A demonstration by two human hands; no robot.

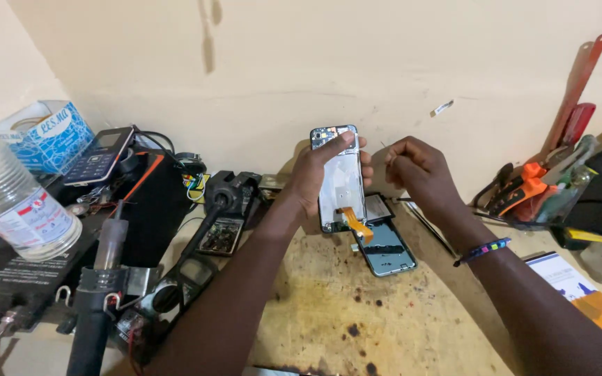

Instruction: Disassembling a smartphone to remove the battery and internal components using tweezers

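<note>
My left hand [315, 177] holds an opened phone body [339, 182] upright above the workbench, its inner frame facing me and the thumb pressed near its top. An orange flex cable [354, 223] hangs from its lower end toward the detached screen panel [387, 249], which lies flat on the stained wooden bench [357, 313]. My right hand [416, 169] hovers just right of the phone with its fingers pinched on a thin metal tool [384, 150], tweezers by the look of it. A beaded bracelet [482, 251] circles my right wrist.
A hot-air handle [99, 292] and black station [36, 264] fill the left, with a clear plastic bottle [19, 202], a tissue box [43, 132] and a keypad phone [99, 157]. Pliers and screwdrivers [552, 181] stand in a holder at right. A small dark part [221, 235] lies left of centre.
</note>
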